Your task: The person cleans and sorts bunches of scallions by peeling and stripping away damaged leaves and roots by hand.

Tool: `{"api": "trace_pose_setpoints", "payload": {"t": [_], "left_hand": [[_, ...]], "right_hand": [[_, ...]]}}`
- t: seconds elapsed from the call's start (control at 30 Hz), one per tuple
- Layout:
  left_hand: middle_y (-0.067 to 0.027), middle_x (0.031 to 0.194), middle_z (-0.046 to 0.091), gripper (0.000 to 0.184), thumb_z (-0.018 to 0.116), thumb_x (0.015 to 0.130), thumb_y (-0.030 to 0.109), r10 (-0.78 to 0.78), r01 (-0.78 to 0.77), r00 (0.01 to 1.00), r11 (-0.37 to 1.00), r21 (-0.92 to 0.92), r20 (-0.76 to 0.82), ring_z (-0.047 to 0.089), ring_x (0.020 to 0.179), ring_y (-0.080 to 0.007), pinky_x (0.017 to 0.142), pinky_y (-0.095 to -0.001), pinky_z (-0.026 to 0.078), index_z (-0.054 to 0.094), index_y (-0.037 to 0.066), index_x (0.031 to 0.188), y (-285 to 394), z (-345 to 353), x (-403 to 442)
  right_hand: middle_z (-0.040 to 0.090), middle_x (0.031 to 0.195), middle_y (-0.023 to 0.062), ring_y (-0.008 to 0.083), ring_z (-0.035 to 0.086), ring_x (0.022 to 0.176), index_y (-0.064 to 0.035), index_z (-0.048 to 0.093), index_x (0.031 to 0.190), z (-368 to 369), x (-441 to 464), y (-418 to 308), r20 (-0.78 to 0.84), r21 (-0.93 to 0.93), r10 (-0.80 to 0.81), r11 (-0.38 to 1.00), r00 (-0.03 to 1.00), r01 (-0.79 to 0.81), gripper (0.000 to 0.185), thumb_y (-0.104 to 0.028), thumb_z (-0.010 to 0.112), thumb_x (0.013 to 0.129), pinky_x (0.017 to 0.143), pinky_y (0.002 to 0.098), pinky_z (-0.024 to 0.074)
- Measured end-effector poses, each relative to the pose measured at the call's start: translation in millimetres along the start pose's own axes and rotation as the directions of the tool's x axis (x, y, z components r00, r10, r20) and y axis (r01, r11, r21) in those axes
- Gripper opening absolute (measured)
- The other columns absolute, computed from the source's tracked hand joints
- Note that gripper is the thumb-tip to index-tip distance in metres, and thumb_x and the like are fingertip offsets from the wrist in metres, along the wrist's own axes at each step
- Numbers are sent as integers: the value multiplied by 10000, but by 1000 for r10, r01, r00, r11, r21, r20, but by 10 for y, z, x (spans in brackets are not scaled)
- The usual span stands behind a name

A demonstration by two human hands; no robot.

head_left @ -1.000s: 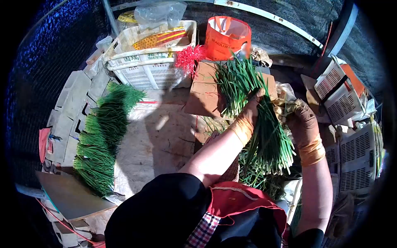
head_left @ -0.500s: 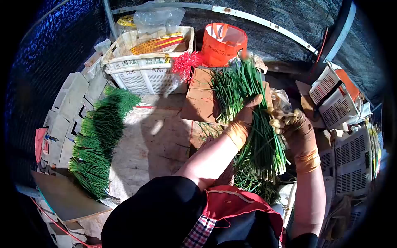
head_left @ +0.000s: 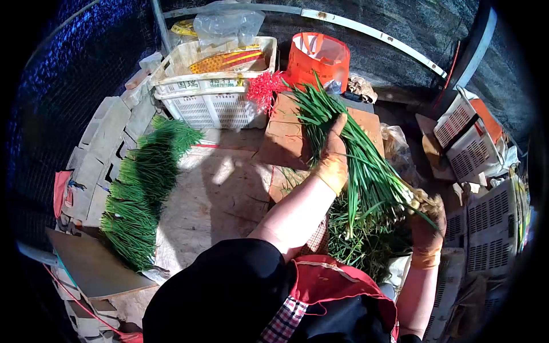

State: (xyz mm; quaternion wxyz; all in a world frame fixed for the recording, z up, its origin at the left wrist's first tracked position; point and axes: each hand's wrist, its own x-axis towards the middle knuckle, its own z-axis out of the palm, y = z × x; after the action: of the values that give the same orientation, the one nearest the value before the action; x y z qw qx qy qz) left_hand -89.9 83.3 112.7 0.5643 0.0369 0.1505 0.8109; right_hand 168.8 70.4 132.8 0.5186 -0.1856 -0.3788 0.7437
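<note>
A loose bunch of green chives (head_left: 366,154) slants from upper left to lower right, its leaf tips toward the red bag and its pale stem ends at the lower right. My left hand (head_left: 334,150), in a stained orange glove, is closed around the leafy upper part. Gloved as well, my right hand (head_left: 428,220) has its fingers closed on the stem ends. Beneath the bunch, a brown cardboard piece (head_left: 286,128) lies on the work surface. Loose green trimmings (head_left: 372,246) are heaped below, close to my apron (head_left: 337,280).
A row of chive bundles (head_left: 140,197) lines the left side of the pale board (head_left: 197,211). White crates (head_left: 214,108) and a red bag (head_left: 317,63) stand at the back, with red ties (head_left: 266,88) between them. More crates (head_left: 489,228) stand at right.
My right hand has moved down and gripped the stem ends. The bunch has swung from nearly upright to a slant, stems toward the right. My left hand stays around the leaves.
</note>
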Motion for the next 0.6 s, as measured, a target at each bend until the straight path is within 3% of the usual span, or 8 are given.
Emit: {"api": "trace_pose_setpoints", "payload": {"t": [0.2, 0.33, 0.37, 0.4, 0.47, 0.5, 0.53, 0.6], "left_hand": [[-44, 762, 582, 351, 601, 777, 439, 61, -54, 996, 992, -113, 59, 569, 735, -232, 735, -408, 472, 545, 92, 777, 227, -154, 227], [-19, 763, 581, 323, 619, 766, 417, 64, -46, 992, 986, -163, 106, 574, 758, -226, 772, -454, 458, 558, 103, 810, 426, -95, 163], [-21, 771, 586, 316, 616, 771, 409, 101, -80, 986, 984, -157, 131, 579, 762, -225, 773, -462, 460, 562, 100, 811, 451, -190, 302], [-27, 765, 590, 309, 612, 777, 404, 93, -67, 985, 983, -171, 147, 586, 763, -230, 781, -474, 458, 564, 100, 809, 487, -169, 266], [-34, 774, 604, 297, 601, 791, 397, 79, -48, 980, 984, -170, 180, 595, 769, -235, 801, -487, 457, 570, 102, 805, 492, -119, 173], [-40, 798, 619, 291, 590, 804, 392, 113, -84, 966, 987, -134, 231, 601, 784, -235, 821, -492, 456, 576, 102, 817, 489, -172, 205], [-42, 815, 626, 290, 586, 810, 389, 107, -76, 955, 990, -122, 275, 605, 777, -229, 829, -490, 460, 580, 100, 823, 473, -139, 139], [-39, 820, 627, 302, 587, 808, 404, 84, -53, 978, 986, -160, 192, 607, 769, -223, 832, -487, 462, 586, 103, 834, 432, -39, 13]], "right_hand": [[558, 1055, 170, 257, 554, 934, -23, 519, 1007, -936, -405, -339, -48, -5, -106, 994, 993, 106, 225, -97, 579, 804, 817, 359, 463], [598, 1013, 157, 220, 584, 896, -3, 602, 874, -1943, -398, 16, -16, -321, 177, 931, 984, -173, 125, -65, 548, 781, 829, 318, 467], [607, 1012, 152, 221, 581, 929, 14, 603, 924, -2165, -532, 194, -160, -910, 196, 350, 967, -222, 176, -61, 549, 774, 845, 310, 456], [616, 1011, 146, 223, 578, 961, 32, 603, 974, -2232, -573, 292, -268, -858, 99, -478, 958, -191, 231, -57, 549, 767, 860, 303, 445], [608, 1046, 119, 203, 546, 1034, 1, 597, 1049, -2179, -506, 545, -113, -993, -131, -23, 985, -117, 271, -75, 574, 790, 905, 314, 419], [608, 1061, 103, 185, 555, 1005, 4, 604, 1038, -1802, -423, 537, -263, -872, -147, 459, 954, -170, 225, -40, 553, 823, 901, 299, 422], [604, 1051, 84, 161, 567, 957, 2, 587, 1061, -1391, -330, 427, -201, -954, -218, 266, 955, -140, 222, -27, 538, 846, 875, 275, 434], [596, 1037, 63, 134, 571, 919, 1, 556, 1095, -936, -151, 225, -223, -861, -113, 489, 968, -141, 265, -5, 561, 831, 863, 255, 439]]}}
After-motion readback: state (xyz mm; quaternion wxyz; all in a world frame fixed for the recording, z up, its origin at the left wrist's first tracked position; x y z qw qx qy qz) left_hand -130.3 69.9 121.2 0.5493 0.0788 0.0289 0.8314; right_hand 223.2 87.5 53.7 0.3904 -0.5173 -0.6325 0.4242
